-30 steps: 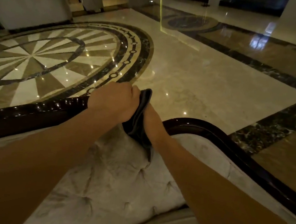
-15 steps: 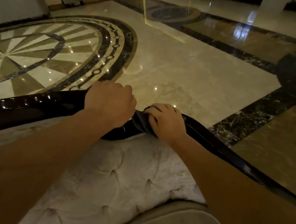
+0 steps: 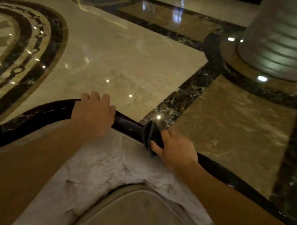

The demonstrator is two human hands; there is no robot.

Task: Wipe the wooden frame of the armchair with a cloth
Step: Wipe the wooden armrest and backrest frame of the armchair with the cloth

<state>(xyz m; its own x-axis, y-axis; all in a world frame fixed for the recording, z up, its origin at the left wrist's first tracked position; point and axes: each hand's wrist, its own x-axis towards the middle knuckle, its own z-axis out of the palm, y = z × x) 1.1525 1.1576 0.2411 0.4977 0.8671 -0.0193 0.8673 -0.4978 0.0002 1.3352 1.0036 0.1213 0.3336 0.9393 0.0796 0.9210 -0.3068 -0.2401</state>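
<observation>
The armchair's dark glossy wooden frame curves across the view, bordering a pale tufted backrest. My left hand lies over the top of the frame with its fingers curled on the rail. To its right, my right hand grips a dark cloth and presses it around the frame rail. A short stretch of bare rail separates the two hands.
A pale seat cushion lies below the backrest. Beyond the chair spreads polished marble floor with a dark patterned inlay at the left. A wide ribbed column on a round base stands at the upper right.
My right hand has slid the cloth rightward along the frame, away from my left hand. The view has swung right, bringing the column into sight.
</observation>
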